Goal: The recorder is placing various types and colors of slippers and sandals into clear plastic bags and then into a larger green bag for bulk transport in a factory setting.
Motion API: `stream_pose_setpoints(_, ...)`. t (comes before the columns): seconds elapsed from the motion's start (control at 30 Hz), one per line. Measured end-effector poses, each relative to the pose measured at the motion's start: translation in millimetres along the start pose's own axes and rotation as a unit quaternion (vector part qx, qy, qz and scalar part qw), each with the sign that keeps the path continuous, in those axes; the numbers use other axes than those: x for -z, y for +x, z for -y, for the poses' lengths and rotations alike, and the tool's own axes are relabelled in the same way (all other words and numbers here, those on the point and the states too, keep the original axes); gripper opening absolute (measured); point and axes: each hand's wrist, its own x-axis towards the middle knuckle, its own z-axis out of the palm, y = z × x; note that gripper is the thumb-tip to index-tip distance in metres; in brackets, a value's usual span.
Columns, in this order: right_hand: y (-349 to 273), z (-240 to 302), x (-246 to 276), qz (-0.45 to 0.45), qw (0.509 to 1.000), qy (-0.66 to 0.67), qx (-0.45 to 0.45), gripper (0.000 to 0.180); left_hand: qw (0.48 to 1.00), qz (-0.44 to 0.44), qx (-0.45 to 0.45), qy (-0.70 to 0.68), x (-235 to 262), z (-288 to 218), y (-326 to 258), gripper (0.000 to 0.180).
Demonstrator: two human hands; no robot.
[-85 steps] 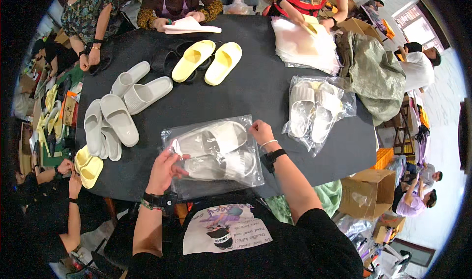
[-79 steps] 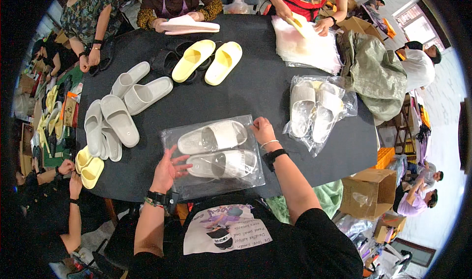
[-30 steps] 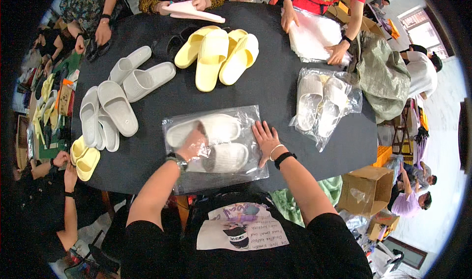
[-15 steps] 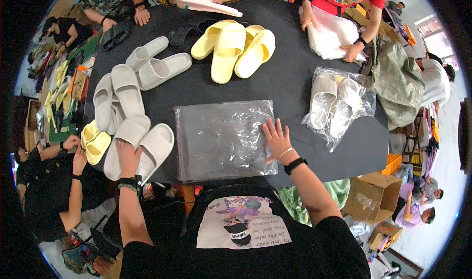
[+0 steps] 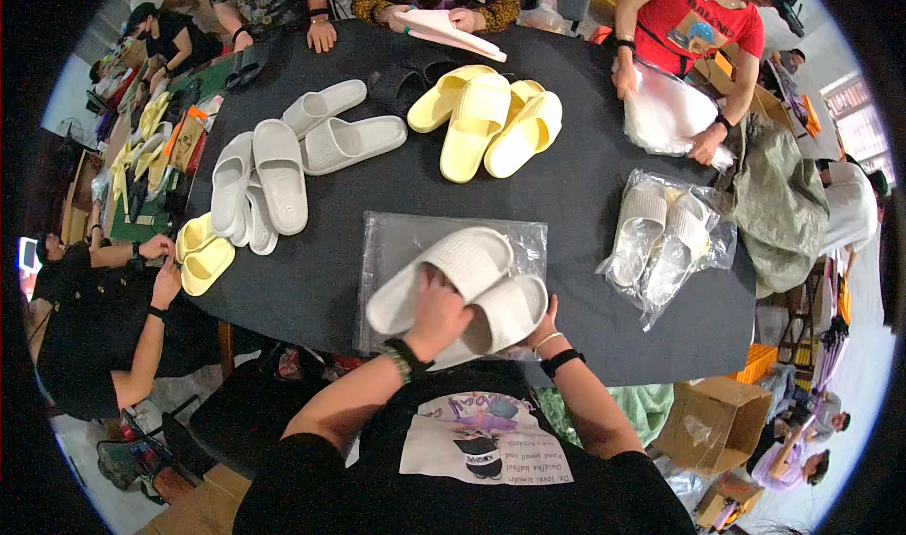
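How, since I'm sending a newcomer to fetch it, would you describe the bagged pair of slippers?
Find the black table, then look right of the held grey slippers, near the crumpled olive sack. There lie two pale slippers side by side. Unlike the table's other pairs, they are inside a clear plastic bag.

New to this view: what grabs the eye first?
Probably the pale slippers at the centre, with the left hand gripping them and the right hand at their right side, over a flat clear bag on the black table. Next, the yellow slippers, bunched beyond them, and a co-worker's bright red shirt at the upper right.
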Motion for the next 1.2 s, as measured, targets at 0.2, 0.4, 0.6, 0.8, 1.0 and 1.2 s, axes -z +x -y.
stream_pose_setpoints(0.2,-7,22,39,-0.010,0.998,0.053,-0.039,0.144,0.999,-0.026,0.044,0.015,-64,52,-9,0.043)
stream_pose_setpoints(0.4,-14,23,45,-0.038,0.994,0.082,-0.061,0.158,0.978,-0.124,0.160,0.056,-34,99,-12,0.037)
stream_pose_setpoints(0.6,-16,31,56,-0.032,0.996,0.068,-0.049,0.158,0.944,-0.148,0.257,0.147,-2,169,-45,0.032)
stream_pose_setpoints(0.8,-15,24,44,-0.030,0.997,0.059,-0.050,0.158,0.964,-0.099,0.171,0.178,16,109,-14,0.036)
stream_pose_setpoints(1.0,-17,14,33,0.020,1.000,0.008,-0.019,0.154,0.992,-0.100,0.073,0.014,-38,9,47,0.043)
stream_pose_setpoints(1.2,-16,20,45,0.008,0.999,0.020,-0.030,0.150,0.992,-0.107,0.062,0.023,-78,35,51,0.040)
